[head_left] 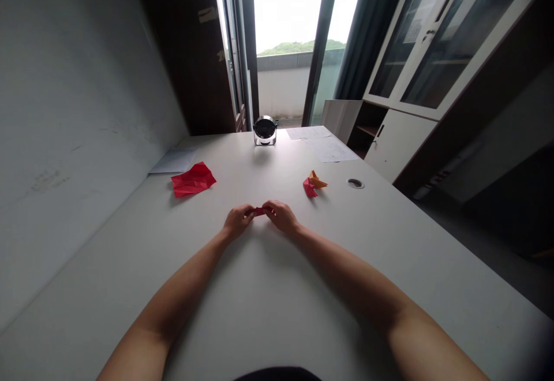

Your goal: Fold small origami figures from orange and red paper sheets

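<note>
Both of my hands meet at the middle of a white table (268,288). My left hand (238,220) and my right hand (280,216) pinch a small folded piece of red paper (259,211) between their fingertips, just above the tabletop. Most of that paper is hidden by the fingers. A crumpled red sheet (193,179) lies further back on the left. Two small folded paper figures, one orange (317,181) and one red (309,189), rest together on the right.
A small round fan (265,130) stands at the table's far edge, with white sheets of paper (322,143) beside it and another sheet (175,160) by the left wall. A cable hole (355,183) sits right. Cabinets (402,109) stand beyond.
</note>
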A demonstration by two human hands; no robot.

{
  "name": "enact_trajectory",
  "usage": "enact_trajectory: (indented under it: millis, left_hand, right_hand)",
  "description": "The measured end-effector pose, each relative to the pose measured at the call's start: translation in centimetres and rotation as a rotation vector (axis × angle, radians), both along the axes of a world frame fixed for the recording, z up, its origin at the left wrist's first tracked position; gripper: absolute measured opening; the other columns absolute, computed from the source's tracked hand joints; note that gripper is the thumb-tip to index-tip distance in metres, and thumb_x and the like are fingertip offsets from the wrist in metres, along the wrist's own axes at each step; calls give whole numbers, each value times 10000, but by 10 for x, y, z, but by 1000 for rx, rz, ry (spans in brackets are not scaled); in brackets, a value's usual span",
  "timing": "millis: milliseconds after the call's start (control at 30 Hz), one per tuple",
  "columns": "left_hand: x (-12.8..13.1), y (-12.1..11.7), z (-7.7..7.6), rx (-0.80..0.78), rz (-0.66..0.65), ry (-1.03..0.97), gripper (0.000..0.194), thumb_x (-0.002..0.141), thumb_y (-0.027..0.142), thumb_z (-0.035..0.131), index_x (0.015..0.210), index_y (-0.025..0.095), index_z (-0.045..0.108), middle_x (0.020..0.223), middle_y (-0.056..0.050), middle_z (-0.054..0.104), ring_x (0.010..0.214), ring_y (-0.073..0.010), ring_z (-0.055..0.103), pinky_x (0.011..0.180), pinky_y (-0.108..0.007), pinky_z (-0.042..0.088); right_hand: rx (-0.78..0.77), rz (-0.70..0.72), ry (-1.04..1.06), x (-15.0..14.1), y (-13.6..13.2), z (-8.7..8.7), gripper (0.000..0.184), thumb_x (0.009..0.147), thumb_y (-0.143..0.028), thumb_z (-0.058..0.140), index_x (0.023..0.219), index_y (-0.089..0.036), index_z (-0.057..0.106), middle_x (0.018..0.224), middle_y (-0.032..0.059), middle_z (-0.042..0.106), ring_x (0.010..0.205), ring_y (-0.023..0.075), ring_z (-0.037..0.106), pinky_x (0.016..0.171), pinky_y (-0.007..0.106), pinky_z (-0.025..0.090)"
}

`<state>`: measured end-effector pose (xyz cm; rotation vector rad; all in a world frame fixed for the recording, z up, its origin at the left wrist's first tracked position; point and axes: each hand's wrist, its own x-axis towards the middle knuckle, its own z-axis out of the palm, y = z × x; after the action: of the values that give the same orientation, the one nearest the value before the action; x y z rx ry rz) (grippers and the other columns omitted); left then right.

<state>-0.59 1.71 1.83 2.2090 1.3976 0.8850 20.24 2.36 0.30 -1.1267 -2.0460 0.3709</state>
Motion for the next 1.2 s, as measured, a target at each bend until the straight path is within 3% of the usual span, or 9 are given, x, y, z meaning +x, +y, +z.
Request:
enact_trajectory:
  millis: [1200]
  left_hand:
    - [-1, 0, 2, -9, -12, 7, 207, 880, 342, 544, 934, 233, 712, 820, -3, 716, 679, -133, 574, 659, -237, 424]
  right_hand:
    - [-42, -18, -44, -1, -1, 1, 146, 901, -346, 587, 940, -240, 678, 840, 16, 710, 724, 146, 597, 670, 234, 402]
